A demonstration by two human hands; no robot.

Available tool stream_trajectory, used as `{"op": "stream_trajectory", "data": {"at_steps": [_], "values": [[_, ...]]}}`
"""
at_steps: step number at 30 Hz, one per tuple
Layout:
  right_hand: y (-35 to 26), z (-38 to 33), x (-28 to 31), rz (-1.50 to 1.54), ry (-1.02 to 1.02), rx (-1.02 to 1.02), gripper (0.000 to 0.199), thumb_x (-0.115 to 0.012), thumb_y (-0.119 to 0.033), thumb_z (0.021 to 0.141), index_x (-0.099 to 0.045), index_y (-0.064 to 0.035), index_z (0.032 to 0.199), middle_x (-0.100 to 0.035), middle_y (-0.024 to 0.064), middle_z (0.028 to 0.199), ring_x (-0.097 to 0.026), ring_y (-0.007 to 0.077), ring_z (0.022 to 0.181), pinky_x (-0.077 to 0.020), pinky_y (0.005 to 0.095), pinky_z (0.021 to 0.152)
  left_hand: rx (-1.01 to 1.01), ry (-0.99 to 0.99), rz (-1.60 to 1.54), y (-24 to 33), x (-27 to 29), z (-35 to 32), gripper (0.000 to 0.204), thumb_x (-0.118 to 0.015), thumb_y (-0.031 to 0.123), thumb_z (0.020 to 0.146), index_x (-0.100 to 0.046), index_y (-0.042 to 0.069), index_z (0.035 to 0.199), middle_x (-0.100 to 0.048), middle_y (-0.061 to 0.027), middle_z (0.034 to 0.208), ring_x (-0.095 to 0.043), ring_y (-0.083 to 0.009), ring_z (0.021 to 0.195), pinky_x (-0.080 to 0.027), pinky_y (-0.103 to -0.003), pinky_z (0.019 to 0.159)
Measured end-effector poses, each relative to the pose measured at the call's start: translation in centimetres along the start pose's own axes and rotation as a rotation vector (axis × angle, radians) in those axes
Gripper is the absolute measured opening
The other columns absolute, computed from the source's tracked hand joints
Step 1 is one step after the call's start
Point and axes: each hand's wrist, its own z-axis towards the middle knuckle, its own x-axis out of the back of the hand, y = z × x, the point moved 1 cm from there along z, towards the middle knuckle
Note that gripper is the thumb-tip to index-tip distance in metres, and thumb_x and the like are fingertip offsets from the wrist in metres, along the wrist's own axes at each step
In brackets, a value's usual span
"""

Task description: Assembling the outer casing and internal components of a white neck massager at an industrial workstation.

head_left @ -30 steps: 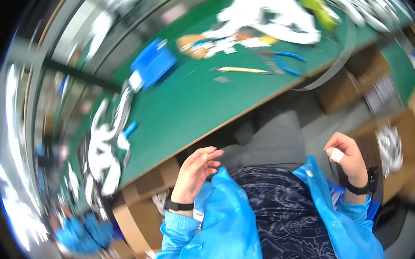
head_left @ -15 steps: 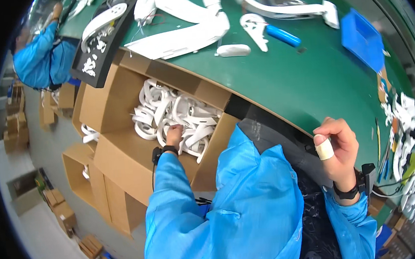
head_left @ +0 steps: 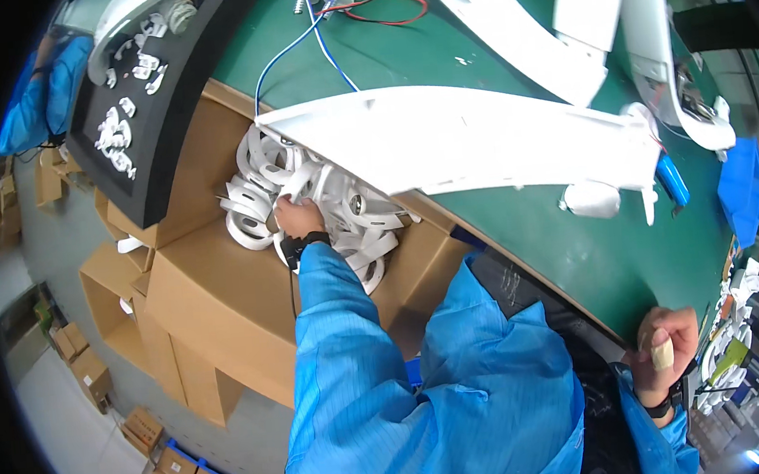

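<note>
My left hand [head_left: 300, 216] is down inside an open cardboard box [head_left: 213, 277], its fingers curled onto a white curved plastic part [head_left: 302, 182]. Many similar white rings and curved pieces [head_left: 249, 225] lie heaped around it; the fingertips are partly hidden. Near the bench's front edge, my right hand [head_left: 673, 343] is held up with its fingers curled in and nothing visible in them. A pale cover wraps its thumb. Both wrists carry black bands.
On the green bench [head_left: 541, 247] lie a large white shell [head_left: 479, 140], wires [head_left: 293, 43], a blue cylinder [head_left: 673, 180] and a blue bin [head_left: 741, 191]. A black tray [head_left: 143, 122] of small white parts overhangs the box. Another person in blue [head_left: 47, 89] is at far left.
My view has shifted closer to the bench's left part. My left hand has curled onto the white parts in the box. My right hand appears lower and further right.
</note>
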Motion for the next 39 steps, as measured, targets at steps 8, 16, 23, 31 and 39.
{"op": "stream_trajectory", "data": {"at_steps": [8, 16, 23, 31, 39], "values": [[-0.1, -0.6, 0.2, -0.101, 0.039, -0.019, 0.032, -0.070, -0.029, 0.090, -0.051, -0.0037, 0.091, -0.048, 0.0039, 0.067, -0.040, 0.0108, 0.057, -0.0285, 0.0251, 0.053, -0.229, -0.301, 0.471, 0.0, -0.5, 4.3, 0.067, -0.075, 0.032, 0.077, -0.051, 0.003, 0.133, -0.061, -0.0253, 0.127, -0.059, -0.0380, 0.119, -0.047, -0.050, 0.100], [0.2, -0.5, -0.2, -0.080, -0.023, 0.031, 0.026, -0.066, -0.024, 0.094, -0.051, -0.0033, 0.093, -0.048, 0.0020, 0.072, -0.039, 0.0083, 0.059, -0.0289, 0.0244, 0.054, -0.296, -0.385, -0.109, -6.1, -0.3, 1.6, 0.058, -0.079, 0.024, 0.069, -0.058, 0.000, 0.118, -0.068, -0.0293, 0.108, -0.065, -0.0463, 0.103, -0.052, -0.050, 0.089], [-0.1, 0.1, 0.3, 0.046, -0.122, 0.045, 0.016, -0.063, -0.016, 0.095, -0.055, -0.0024, 0.094, -0.049, 0.0004, 0.069, -0.044, 0.0062, 0.056, -0.0330, 0.0224, 0.053, -0.223, -0.693, -0.683, 1.7, 28.5, -4.4, 0.048, -0.072, 0.014, 0.070, -0.061, 0.001, 0.115, -0.062, -0.0034, 0.086, -0.058, -0.0153, 0.079, -0.051, -0.035, 0.081], [-3.0, -0.8, 0.0, -0.023, -0.482, 0.462, 0.039, -0.077, -0.012, 0.081, -0.060, 0.0003, 0.113, -0.063, 0.0150, 0.106, -0.062, 0.0293, 0.097, -0.0511, 0.0380, 0.084, -0.700, -0.876, -1.526, 10.5, 41.1, -15.7, 0.039, -0.080, 0.015, 0.061, -0.056, 0.012, 0.091, -0.053, 0.0007, 0.068, -0.051, -0.0170, 0.062, -0.045, -0.037, 0.081], [-5.8, -4.0, 7.1, 0.322, -0.405, 0.655, 0.092, -0.085, -0.024, 0.076, -0.031, -0.0004, 0.147, -0.047, 0.0273, 0.138, -0.053, 0.0443, 0.120, -0.0448, 0.0468, 0.101, -0.422, -0.669, -1.723, 24.3, 38.4, -30.0, 0.070, -0.071, 0.031, 0.072, -0.053, -0.004, 0.129, -0.068, -0.0191, 0.104, -0.070, -0.0324, 0.090, -0.061, -0.048, 0.080]]}}
